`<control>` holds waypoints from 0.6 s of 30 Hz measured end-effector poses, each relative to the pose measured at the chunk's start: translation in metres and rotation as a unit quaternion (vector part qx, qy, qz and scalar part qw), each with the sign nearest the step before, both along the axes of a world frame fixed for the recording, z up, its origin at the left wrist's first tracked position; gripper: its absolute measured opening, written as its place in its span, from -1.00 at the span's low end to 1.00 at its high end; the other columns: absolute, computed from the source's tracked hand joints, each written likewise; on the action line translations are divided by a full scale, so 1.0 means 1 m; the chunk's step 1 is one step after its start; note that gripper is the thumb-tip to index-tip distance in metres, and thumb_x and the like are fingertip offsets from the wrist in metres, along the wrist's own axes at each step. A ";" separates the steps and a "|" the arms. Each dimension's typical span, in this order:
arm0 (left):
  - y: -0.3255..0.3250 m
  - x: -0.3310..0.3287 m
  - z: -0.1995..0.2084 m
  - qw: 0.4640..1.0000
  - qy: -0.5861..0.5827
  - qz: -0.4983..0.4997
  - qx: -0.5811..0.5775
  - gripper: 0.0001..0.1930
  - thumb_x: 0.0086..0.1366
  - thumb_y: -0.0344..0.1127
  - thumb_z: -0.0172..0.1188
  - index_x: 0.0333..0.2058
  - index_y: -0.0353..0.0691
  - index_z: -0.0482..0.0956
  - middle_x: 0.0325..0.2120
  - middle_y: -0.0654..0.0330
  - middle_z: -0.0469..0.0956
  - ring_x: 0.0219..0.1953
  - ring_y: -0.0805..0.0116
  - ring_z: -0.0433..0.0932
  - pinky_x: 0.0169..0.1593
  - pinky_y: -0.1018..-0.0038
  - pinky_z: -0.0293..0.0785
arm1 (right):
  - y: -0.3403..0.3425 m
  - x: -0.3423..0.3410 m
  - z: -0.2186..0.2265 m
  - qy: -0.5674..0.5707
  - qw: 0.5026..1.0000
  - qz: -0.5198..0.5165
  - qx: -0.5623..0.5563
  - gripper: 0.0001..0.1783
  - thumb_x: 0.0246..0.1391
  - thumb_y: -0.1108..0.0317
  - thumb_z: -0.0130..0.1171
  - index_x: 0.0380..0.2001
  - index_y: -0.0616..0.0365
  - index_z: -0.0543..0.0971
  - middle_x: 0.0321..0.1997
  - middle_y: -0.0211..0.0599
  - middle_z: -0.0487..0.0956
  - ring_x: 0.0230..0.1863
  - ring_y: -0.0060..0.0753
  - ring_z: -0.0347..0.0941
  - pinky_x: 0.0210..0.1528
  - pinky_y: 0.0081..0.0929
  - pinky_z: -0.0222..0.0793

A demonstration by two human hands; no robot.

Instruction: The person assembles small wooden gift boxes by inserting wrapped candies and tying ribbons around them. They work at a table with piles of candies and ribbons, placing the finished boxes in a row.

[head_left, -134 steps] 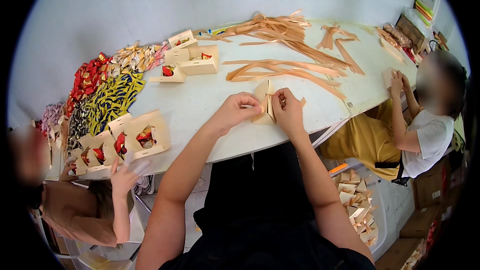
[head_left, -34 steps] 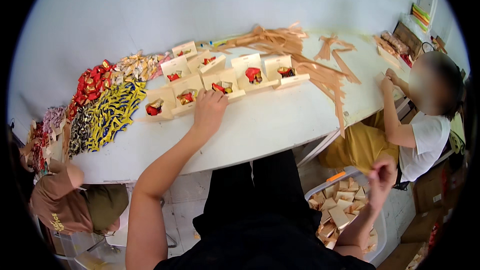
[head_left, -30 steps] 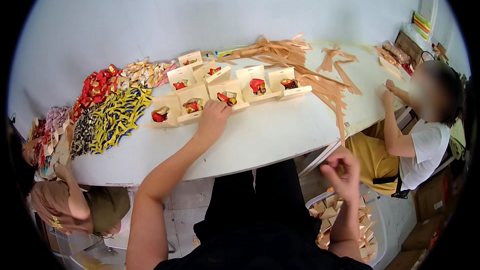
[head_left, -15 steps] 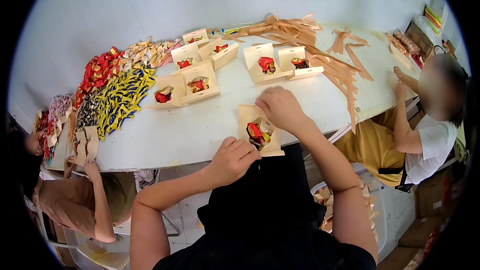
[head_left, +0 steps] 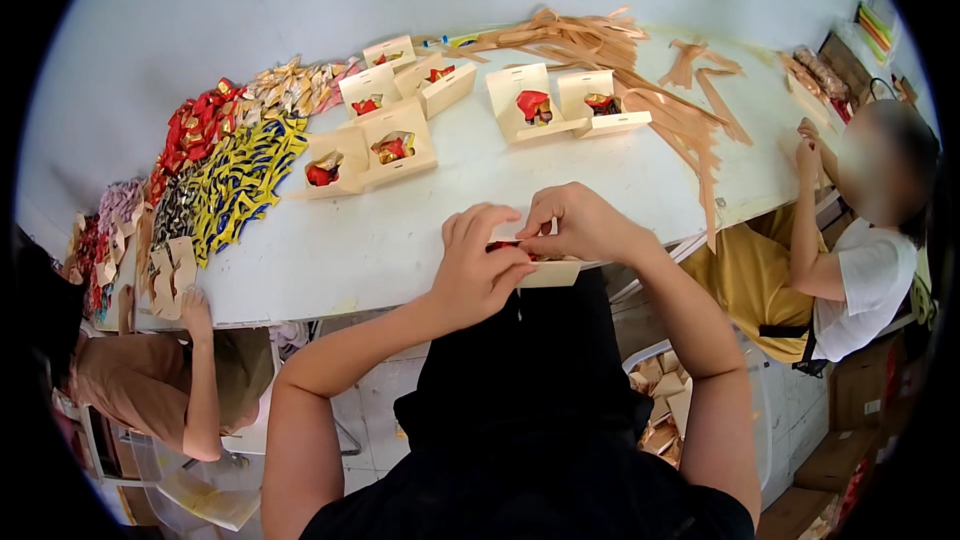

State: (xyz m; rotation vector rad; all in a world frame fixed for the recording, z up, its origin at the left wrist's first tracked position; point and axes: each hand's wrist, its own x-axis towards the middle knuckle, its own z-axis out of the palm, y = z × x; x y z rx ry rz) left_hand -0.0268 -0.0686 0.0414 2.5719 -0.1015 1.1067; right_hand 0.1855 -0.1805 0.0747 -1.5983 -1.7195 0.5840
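Note:
A small cream cardboard box [head_left: 552, 275] with wrapped candies in it is between my hands at the table's near edge, mostly covered by my fingers. My left hand [head_left: 482, 265] holds its left end, thumb on the near side and fingers curved over the far side. From the right, my right hand [head_left: 578, 223] pinches at the far part of the box; what lies under its fingertips is hidden. A bit of red wrapper [head_left: 512, 246] shows between the hands. Beyond them two open boxes [head_left: 535, 108] with red and gold candies stand side by side.
More open filled boxes [head_left: 396, 145] stand left of centre. Heaps of yellow-blue candies [head_left: 240, 185] and red candies [head_left: 200, 125] lie at the left, tan ribbons [head_left: 570, 45] at the back. Co-workers sit left and right. A tub of cream boxes [head_left: 662, 400] is below the table.
Both hands have come closer together over the box. The box has tipped, so its candies are now mostly hidden. The left co-worker's hand has shifted beside the box pieces there.

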 end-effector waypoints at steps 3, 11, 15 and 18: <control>0.009 0.010 -0.013 0.993 0.029 -0.064 -0.095 -0.88 0.25 -0.39 0.50 -0.29 -0.21 0.71 0.14 0.03 0.50 0.08 0.06 0.54 0.19 0.16 0.41 | -0.001 0.002 -0.005 0.047 0.999 0.005 -0.015 -0.80 0.08 0.28 0.54 -0.27 0.14 0.83 -0.41 -0.26 0.68 -0.37 -0.39 0.61 -0.25 -0.41 0.52; 0.009 0.015 -0.023 0.981 0.012 -0.087 -0.172 -0.89 0.27 -0.42 0.51 -0.30 -0.26 0.73 0.06 0.05 0.53 0.12 0.13 0.57 0.17 0.30 0.52 | 0.013 0.003 -0.011 0.024 0.994 -0.026 -0.100 -0.68 0.01 0.24 0.55 -0.29 0.20 0.67 -0.40 -0.33 0.68 -0.40 -0.43 0.57 -0.30 -0.44 0.48; 0.011 0.009 -0.027 0.982 0.031 -0.081 -0.168 -0.90 0.26 -0.43 0.52 -0.29 -0.27 0.78 0.00 0.06 0.55 0.08 0.14 0.60 0.14 0.30 0.56 | 0.028 0.002 -0.006 -0.089 0.989 -0.012 -0.115 -0.64 -0.03 0.17 0.54 -0.33 0.19 0.64 -0.39 -0.28 0.68 -0.38 -0.35 0.58 -0.29 -0.40 0.49; 0.015 0.011 -0.028 0.982 0.016 -0.080 -0.173 -0.90 0.26 -0.46 0.51 -0.26 -0.29 0.80 -0.06 0.07 0.57 0.01 0.18 0.63 0.08 0.34 0.59 | 0.040 0.002 -0.007 -0.094 0.982 -0.006 -0.163 -0.67 0.01 0.17 0.51 -0.31 0.18 0.66 -0.37 -0.30 0.69 -0.33 -0.37 0.60 -0.25 -0.40 0.49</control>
